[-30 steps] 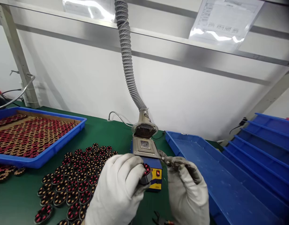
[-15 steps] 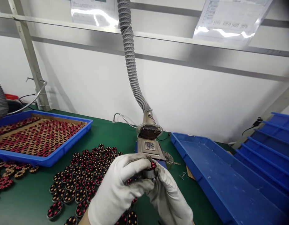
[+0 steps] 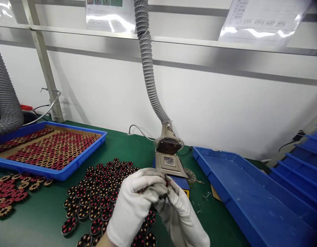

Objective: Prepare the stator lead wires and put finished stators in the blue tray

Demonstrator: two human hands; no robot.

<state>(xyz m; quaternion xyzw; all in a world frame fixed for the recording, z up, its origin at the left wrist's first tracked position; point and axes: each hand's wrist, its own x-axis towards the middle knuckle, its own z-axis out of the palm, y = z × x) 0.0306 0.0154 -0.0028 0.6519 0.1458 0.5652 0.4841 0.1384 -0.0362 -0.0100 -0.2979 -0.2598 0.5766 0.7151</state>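
As I scan from left to right, the filled blue tray (image 3: pixel 58 175) comes first, then a spread of dark rings (image 3: pixel 95 201). Beside them my left hand (image 3: pixel 136 199) grips a single ring part (image 3: pixel 168 183) at its fingertips; my right hand (image 3: pixel 182 212) is closed on it too, so neither is nearer. Gloves hide its axis from me. Just beyond stands the metal-topped machine (image 3: pixel 177 169), right of that another blue tray (image 3: pixel 251 192).
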